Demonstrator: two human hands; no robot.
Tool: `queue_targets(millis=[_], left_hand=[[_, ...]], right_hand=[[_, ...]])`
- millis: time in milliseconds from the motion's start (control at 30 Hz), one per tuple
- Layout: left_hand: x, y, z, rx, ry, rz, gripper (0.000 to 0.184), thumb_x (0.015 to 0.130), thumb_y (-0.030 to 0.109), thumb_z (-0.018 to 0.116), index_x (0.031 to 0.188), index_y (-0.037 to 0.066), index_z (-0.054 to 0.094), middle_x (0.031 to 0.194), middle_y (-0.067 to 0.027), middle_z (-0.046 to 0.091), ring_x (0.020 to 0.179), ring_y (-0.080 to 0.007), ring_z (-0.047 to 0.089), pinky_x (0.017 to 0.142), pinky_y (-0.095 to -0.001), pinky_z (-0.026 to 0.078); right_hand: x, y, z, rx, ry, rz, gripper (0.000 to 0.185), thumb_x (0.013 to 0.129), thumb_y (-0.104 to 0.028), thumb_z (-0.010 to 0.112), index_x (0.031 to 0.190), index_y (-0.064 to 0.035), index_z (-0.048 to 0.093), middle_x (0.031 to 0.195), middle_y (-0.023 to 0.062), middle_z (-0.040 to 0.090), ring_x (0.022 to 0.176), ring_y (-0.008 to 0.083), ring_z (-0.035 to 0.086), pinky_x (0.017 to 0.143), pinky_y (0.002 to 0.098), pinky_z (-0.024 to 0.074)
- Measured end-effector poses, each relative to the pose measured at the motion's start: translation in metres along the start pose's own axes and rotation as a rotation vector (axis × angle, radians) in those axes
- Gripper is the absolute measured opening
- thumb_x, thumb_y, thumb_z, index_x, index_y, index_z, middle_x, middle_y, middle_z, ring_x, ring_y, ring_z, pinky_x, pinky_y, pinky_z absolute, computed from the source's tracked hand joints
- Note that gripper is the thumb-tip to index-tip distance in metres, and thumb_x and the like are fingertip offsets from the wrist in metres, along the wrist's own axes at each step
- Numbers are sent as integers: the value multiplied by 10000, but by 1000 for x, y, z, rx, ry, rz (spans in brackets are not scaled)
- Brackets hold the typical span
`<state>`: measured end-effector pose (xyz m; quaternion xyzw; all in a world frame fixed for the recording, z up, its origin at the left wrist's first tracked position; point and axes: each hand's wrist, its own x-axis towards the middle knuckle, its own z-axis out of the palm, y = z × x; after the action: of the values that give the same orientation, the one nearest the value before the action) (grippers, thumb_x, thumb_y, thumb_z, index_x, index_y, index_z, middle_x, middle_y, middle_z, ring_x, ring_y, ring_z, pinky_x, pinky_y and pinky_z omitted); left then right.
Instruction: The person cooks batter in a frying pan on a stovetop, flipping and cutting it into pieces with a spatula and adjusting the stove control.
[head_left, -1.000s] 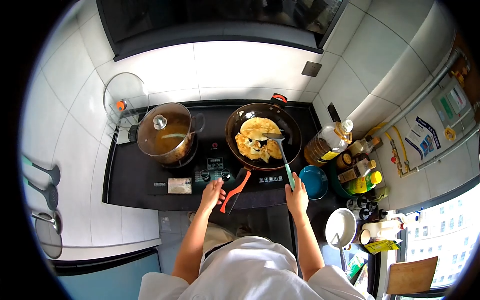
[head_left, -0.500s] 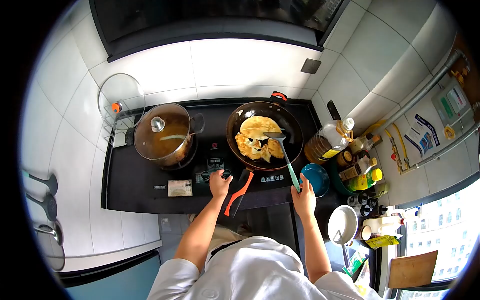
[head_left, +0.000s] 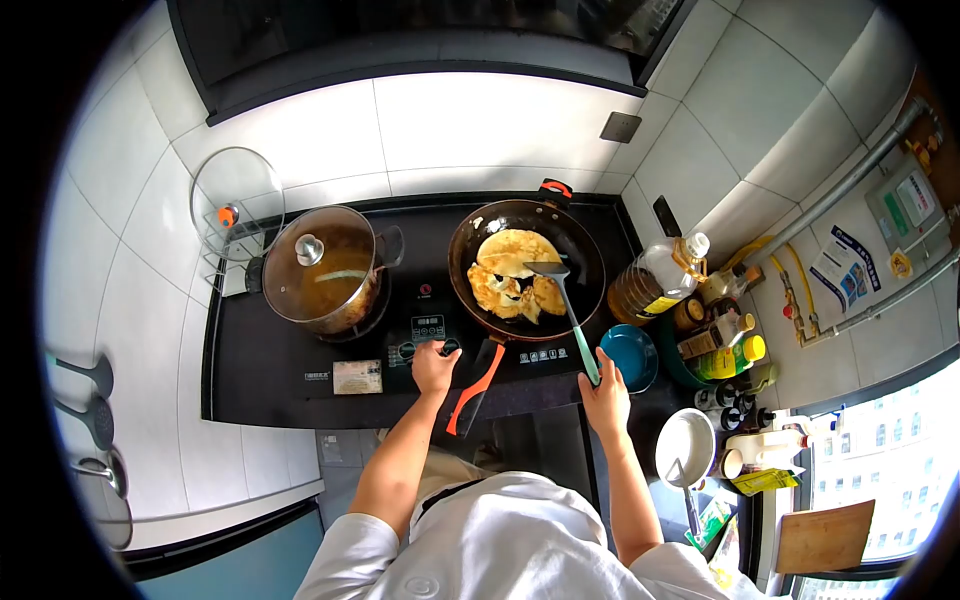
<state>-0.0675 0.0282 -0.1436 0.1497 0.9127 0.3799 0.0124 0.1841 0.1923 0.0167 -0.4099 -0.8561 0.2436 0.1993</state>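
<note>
Head view, spatula: its dark blade (head_left: pixel 546 269) lies on the food in the wok (head_left: pixel 590 262), right of centre towards the cooktop's (head_left: pixel 245 385) back edge; the green handle (head_left: pixel 583 352) slants towards the right front corner. Probably light and stiff, best held near the handle's end.
Head view, golden food (head_left: pixel 514 250): flat, broken into pieces, inside the wok. Looks soft, easily torn and perhaps slippery with oil; better supported from beneath than pinched.
Head view, wok handle (head_left: pixel 475 388): orange and black, reaching past the front edge, between the hands; the sound hold for a probably heavy pan.
Head view, right hand (head_left: pixel 606 402): fingers closed round the handle's end, just beside the blue bowl (head_left: pixel 629 358).
Head view, left hand (head_left: pixel 433 370): fingers drawn together at the right-hand knob (head_left: pixel 453 344), near the front edge; whether they pinch it, I cannot tell.
Head view, lidded pot (head_left: pixel 320 285): near the back left corner.
</note>
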Motion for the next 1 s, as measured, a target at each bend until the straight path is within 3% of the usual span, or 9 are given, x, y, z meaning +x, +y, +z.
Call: queue_targets(millis=[367, 767, 1000], left_hand=[[0, 9, -4, 31, 36, -23, 349, 613, 345, 841, 779, 76, 692, 807, -71, 642, 785, -264, 637, 687, -389, 514], [-15, 6, -11, 42, -38, -38, 451, 675, 356, 808, 961, 87, 586, 963, -69, 590, 921, -276, 606, 727, -409, 517], [-13, 10, -3, 75, 25, -53, 429, 674, 372, 810, 935, 91, 618, 937, -61, 621, 847, -267, 635, 704, -401, 521]], right_hand=[[2, 1, -1, -10, 15, -24, 562, 835, -217, 658, 1353, -137, 455, 942, 143, 598, 810, 335, 630, 662, 416, 533], [1, 1, -1, -16, 13, -19, 558, 840, -217, 654, 1354, -136, 450, 962, 151, 605, 831, 344, 632, 673, 425, 534], [0, 3, 0, -10, 12, -22, 560, 839, -220, 659, 1354, -145, 452, 969, 152, 606, 837, 345, 634, 672, 422, 534]])
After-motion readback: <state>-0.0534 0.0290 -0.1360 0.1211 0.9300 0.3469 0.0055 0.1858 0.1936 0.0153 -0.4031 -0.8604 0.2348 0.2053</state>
